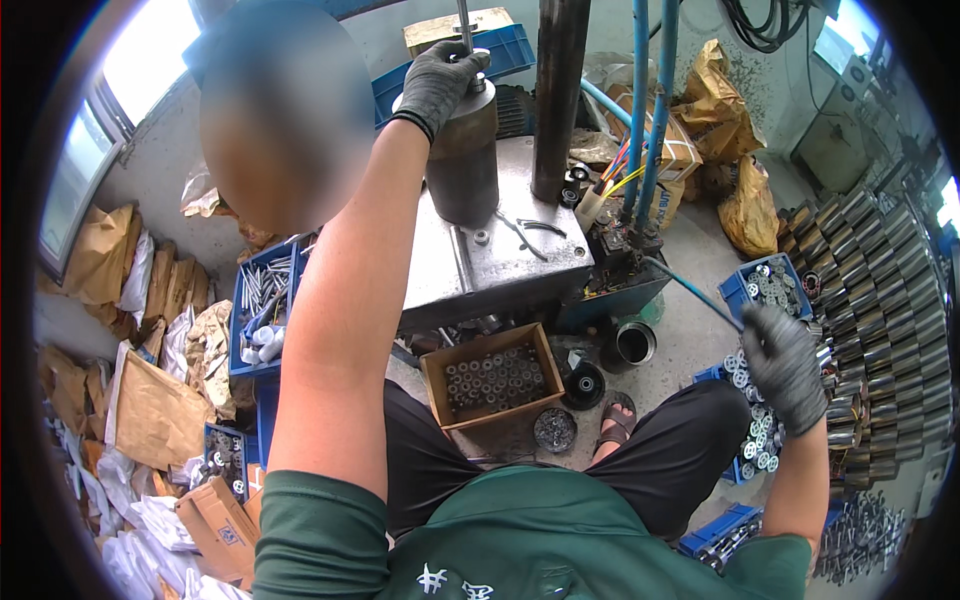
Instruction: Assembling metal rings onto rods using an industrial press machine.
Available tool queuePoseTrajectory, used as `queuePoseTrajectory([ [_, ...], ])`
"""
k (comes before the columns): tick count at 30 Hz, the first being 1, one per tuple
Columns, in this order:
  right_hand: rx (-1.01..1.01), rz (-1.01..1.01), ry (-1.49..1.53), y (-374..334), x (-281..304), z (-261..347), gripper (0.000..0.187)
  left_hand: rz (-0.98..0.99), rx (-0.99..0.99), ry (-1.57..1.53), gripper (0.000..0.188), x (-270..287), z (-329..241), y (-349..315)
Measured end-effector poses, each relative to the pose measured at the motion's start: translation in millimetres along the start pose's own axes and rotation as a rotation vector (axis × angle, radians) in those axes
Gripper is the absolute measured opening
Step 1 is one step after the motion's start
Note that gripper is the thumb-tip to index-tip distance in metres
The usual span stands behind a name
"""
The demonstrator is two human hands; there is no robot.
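Note:
My left hand [440,88], in a dark grey glove, reaches up over a thick metal cylinder [465,165] standing on a steel machine table [515,185]. Its fingers close round a thin upright metal rod [464,22] at the cylinder's top, beside a small metal fitting [480,84]. At the right my gloved right hand [785,368] is closed on the end of a slim blue lever [695,292]. That lever slopes down from the machine's right side. On the table lie a curved dark metal piece [530,240] and a small ring [482,238].
A cardboard box of small metal parts [438,385] sits below the table, beside a black pot [632,345]. Stacked metal cylinders [860,250] line the right. Blue bins [238,330] and paper bags [155,400] crowd the left. A dark column [558,110] rises behind the table.

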State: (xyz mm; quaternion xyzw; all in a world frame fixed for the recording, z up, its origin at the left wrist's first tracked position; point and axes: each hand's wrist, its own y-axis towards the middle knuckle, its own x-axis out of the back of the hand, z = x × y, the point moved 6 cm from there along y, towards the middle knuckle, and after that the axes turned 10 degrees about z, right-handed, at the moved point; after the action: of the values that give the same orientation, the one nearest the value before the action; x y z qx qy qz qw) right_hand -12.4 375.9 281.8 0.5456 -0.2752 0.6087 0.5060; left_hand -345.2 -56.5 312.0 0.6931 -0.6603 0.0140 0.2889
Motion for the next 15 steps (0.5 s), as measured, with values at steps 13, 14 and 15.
queuePoseTrajectory([
  [13,-0.090,-0.470,0.017,196,74,-53,0.032,0.001,-0.056,0.058,0.054,1,11,12],
  [14,-0.116,-0.444,-0.001,197,74,-58,0.034,-0.012,-0.091,0.155,0.053,2,11,14],
  [15,-0.111,-0.440,-0.007,198,74,-61,0.034,0.000,-0.070,0.133,0.053,1,15,17],
])
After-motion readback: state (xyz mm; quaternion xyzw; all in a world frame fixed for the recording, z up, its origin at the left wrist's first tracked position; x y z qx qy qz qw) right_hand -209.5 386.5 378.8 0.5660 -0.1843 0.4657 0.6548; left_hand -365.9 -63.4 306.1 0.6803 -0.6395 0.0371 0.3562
